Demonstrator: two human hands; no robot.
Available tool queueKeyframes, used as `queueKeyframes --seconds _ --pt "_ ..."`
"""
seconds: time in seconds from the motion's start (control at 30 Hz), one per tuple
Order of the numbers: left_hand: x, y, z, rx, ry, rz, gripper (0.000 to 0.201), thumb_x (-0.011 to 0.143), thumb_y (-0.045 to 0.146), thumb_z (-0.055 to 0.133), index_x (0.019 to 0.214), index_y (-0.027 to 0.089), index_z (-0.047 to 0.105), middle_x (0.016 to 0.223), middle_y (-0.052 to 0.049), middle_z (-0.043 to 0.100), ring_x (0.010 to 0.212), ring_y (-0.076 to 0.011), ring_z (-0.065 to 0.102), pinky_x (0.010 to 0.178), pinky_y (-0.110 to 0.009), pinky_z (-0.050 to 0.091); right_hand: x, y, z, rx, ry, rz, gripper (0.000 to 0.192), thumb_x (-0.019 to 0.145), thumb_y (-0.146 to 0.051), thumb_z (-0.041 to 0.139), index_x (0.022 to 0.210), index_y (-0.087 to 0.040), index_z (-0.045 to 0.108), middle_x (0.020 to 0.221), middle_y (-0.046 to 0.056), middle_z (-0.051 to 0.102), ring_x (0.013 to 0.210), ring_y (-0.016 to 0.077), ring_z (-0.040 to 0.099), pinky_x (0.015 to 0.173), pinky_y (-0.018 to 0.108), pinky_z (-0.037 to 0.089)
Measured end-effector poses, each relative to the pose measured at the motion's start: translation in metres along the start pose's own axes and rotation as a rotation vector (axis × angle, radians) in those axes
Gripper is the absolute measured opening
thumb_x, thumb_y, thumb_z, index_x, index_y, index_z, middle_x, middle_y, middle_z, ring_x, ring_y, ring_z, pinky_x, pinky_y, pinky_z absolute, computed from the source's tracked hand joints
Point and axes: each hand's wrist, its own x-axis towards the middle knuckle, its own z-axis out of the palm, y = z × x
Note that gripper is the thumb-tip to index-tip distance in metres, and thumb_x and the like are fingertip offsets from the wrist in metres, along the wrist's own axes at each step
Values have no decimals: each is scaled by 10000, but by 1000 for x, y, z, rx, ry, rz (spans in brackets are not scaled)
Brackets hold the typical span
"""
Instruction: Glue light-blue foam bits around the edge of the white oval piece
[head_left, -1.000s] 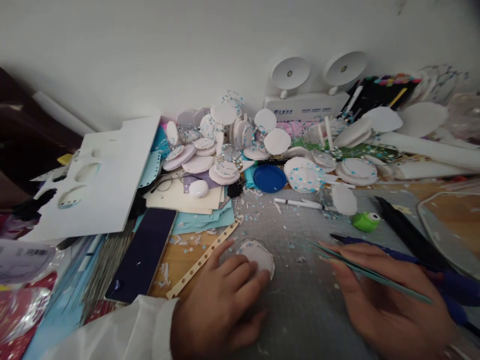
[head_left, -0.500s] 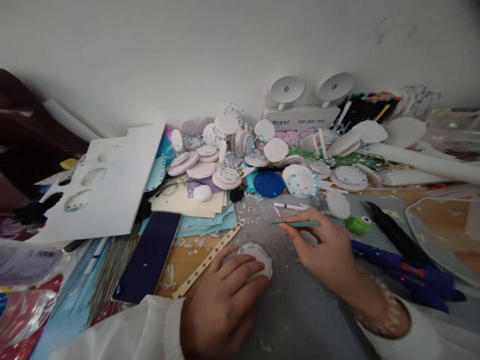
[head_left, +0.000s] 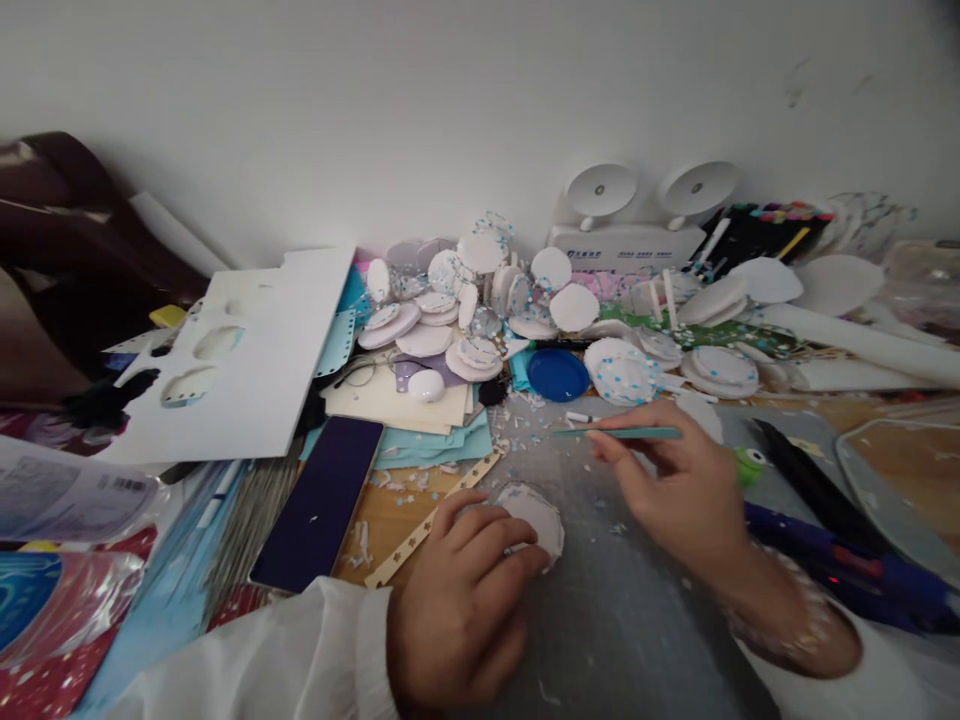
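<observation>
A cluttered grey craft mat under a white wall. At six o'clock the left hand presses its fingers flat on a white foam disc; at three, the right hand pinches teal tweezers, which sit further right than half a second ago. A slipping disc could smear — loose confetti lies all around.

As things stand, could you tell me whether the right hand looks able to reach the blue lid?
Probably yes. The right hand, pinching teal tweezers, hovers just short of the blue lid; only paper scraps and a white pen lie between them.
</observation>
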Motion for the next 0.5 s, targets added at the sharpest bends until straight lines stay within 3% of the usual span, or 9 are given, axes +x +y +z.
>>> queueKeyframes --seconds 0.13,0.27,0.37,0.43,0.5 --pt "4 5 -3 17 -18 -23 326 823 108 526 1135 156 610 1070 -77 725 1000 -225 641 1050 -438 369 -6 -12 -22 17 95 11 85 867 -204 688 866 -278 647 764 -12 660 650 147 658 586 261 567" --pt "7 8 0 57 -36 -70 266 892 142 568 1153 171 611 1058 -73 735 986 -229 651 1019 -439 413 -15 -12 -31 19 130 28 105 835 -189 721 857 -278 669 764 -11 669 674 157 669 597 271 568" --pt "7 6 5 117 -66 -135 295 925 181 590 1220 174 591 1077 -90 722 976 -250 649 926 -433 481 -15 -12 -35 55 152 83 88 821 -218 743 848 -267 675 761 -5 668 606 160 668 533 286 561" --pt "7 4 6 141 -74 -169 292 944 174 572 1235 171 584 1066 -94 713 953 -254 639 855 -414 506 -11 -15 -42 53 233 132 77 826 -242 749 842 -261 676 770 6 654 567 163 657 498 300 554" --pt "7 4 3 131 -74 -162 271 951 125 525 1208 170 595 1014 -82 711 909 -242 621 813 -394 504 -9 -19 -52 43 255 127 49 880 -254 702 923 -270 685 855 36 651 671 202 683 582 343 584"
